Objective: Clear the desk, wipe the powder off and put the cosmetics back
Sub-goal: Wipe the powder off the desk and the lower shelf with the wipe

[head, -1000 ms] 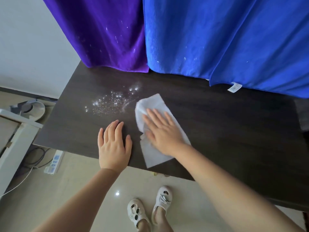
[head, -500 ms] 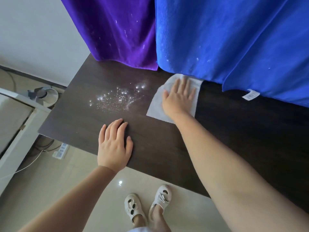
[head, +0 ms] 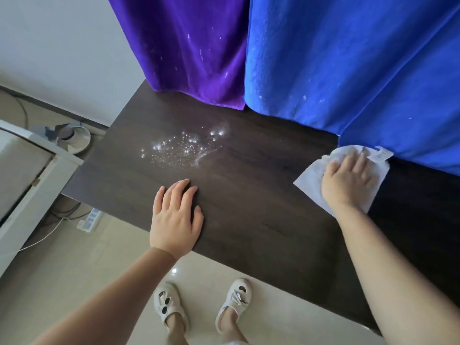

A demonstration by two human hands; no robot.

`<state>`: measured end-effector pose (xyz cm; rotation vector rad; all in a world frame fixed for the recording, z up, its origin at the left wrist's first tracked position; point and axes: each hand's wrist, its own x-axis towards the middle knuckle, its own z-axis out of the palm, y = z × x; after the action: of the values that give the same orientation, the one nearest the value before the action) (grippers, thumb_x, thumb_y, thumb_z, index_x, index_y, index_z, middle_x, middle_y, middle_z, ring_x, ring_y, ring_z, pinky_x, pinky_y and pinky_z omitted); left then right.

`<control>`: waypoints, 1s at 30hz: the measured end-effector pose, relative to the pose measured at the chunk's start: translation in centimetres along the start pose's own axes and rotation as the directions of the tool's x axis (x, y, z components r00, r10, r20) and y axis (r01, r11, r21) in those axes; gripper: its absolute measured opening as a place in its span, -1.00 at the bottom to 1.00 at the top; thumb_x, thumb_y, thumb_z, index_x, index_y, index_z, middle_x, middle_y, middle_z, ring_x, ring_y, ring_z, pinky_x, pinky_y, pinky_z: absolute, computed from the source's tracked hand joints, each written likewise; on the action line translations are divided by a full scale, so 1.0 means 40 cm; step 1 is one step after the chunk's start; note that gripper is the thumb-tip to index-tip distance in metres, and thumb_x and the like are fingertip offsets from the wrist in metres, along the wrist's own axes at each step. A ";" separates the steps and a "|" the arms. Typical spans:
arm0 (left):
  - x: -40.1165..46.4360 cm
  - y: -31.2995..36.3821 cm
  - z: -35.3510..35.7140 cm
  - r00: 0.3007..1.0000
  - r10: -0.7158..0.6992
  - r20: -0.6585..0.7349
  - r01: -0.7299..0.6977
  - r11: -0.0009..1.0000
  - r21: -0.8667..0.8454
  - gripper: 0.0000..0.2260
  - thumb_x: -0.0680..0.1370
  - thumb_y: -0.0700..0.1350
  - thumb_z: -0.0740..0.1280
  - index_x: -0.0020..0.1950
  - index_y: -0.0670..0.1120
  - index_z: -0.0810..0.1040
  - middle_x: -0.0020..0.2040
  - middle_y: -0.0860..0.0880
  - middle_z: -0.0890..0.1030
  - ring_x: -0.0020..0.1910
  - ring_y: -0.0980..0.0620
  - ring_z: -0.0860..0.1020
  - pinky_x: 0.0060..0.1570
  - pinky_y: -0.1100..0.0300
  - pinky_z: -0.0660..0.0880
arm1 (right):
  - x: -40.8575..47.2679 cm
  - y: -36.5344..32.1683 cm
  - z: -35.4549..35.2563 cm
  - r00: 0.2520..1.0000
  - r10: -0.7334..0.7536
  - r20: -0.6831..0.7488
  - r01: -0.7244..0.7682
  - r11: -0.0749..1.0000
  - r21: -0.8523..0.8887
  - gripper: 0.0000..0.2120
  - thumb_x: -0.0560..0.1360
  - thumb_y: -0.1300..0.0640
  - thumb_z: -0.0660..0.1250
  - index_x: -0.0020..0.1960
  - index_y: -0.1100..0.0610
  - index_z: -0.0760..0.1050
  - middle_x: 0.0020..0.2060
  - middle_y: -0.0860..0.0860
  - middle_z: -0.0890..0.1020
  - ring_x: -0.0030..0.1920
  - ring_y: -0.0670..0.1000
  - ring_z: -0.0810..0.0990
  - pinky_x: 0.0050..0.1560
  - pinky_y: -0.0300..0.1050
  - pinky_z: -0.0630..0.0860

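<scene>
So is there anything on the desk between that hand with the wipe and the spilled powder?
Nothing visible. The right hand presses the white wipe flat near the blue cloth; bare dark desk lies between it and the powder. The left hand rests nearer the front edge, off that line.

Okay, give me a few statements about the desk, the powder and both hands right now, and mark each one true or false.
1. The right hand presses a white wipe flat on the desk. True.
2. The wipe lies on top of the spilled powder. False: the wipe is far to the right of the powder, near the blue cloth.
3. The left hand rests palm down, empty, near the desk's front edge. True.
4. The desk is wiped clean. False: a powder patch remains in front of the purple cloth.
5. White specks show on both hanging cloths. True.
</scene>
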<state>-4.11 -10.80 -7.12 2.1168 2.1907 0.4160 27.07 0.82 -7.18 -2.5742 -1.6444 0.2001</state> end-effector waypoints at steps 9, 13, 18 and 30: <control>0.002 -0.012 0.002 0.999 0.038 -0.004 -0.038 0.996 -0.085 -0.66 0.50 -0.05 0.12 0.20 -0.15 0.46 0.22 -0.12 0.52 0.23 -0.09 0.43 0.37 -0.01 0.17 | -0.120 -0.487 0.079 0.683 -0.698 0.216 0.714 0.700 0.002 -0.48 0.63 -0.02 -0.17 0.51 0.15 -0.18 0.53 0.03 -0.16 0.52 0.00 -0.23 0.47 0.07 -0.26; 0.002 -0.023 -0.008 0.997 0.073 0.025 -0.068 0.985 -0.160 -0.66 0.50 -0.06 0.13 0.20 -0.15 0.47 0.22 -0.10 0.53 0.23 -0.09 0.46 0.37 -0.01 0.15 | -0.108 -0.319 0.065 0.784 -0.601 0.156 0.612 0.790 -0.027 -0.49 0.61 -0.02 -0.16 0.52 0.10 -0.07 0.54 -0.01 -0.06 0.53 -0.02 -0.13 0.51 0.06 -0.14; 0.011 -0.081 -0.027 0.982 0.184 0.028 -0.161 0.912 -0.377 -0.67 0.52 -0.07 0.12 0.25 -0.11 0.38 0.25 -0.08 0.49 0.29 0.00 0.36 0.42 0.00 0.01 | -0.179 -0.082 0.026 0.996 0.084 -0.006 -0.084 0.996 -0.027 -0.46 0.59 -0.05 -0.20 0.49 0.18 0.09 0.51 0.12 0.13 0.50 0.13 0.10 0.43 0.24 0.11; 0.155 -0.450 -0.110 0.988 -0.143 0.061 0.155 0.912 -0.379 -0.56 0.53 -0.02 0.04 0.33 -0.18 0.35 0.37 -0.14 0.39 0.30 -0.17 0.38 0.32 -0.09 0.23 | -0.607 -0.766 0.172 0.836 -0.547 0.038 0.548 0.835 -0.051 -0.46 0.51 -0.01 -0.03 0.42 0.21 0.27 0.42 0.14 0.34 0.46 0.14 0.24 0.40 0.15 0.04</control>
<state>-22.92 -5.61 -6.35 1.7267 2.0295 0.7243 -11.52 -8.33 -8.16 -2.0143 -2.3379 0.1369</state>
